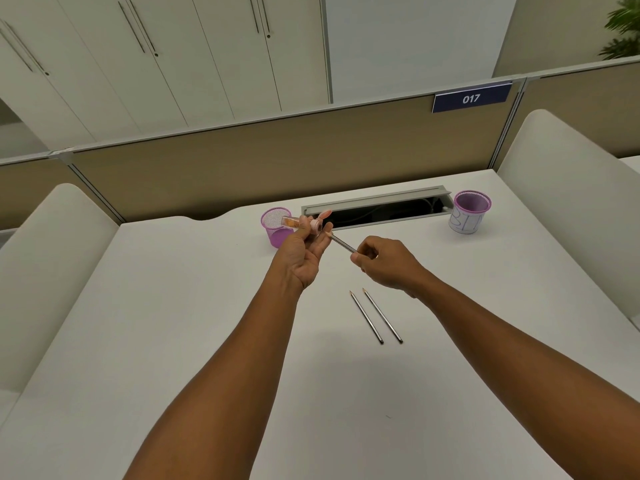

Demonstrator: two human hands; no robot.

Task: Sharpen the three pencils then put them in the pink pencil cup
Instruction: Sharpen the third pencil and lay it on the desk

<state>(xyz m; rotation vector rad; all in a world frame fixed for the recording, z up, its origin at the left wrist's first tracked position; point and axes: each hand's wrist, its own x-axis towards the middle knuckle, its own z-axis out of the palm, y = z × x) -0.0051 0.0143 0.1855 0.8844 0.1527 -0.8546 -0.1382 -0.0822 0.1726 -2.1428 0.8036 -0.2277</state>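
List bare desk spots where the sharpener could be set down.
Free: desk left of the left forearm, and right of the two loose pencils toward the labelled cup. Crowded: around both hands, left hand and right hand, near the pink cup and cable slot.
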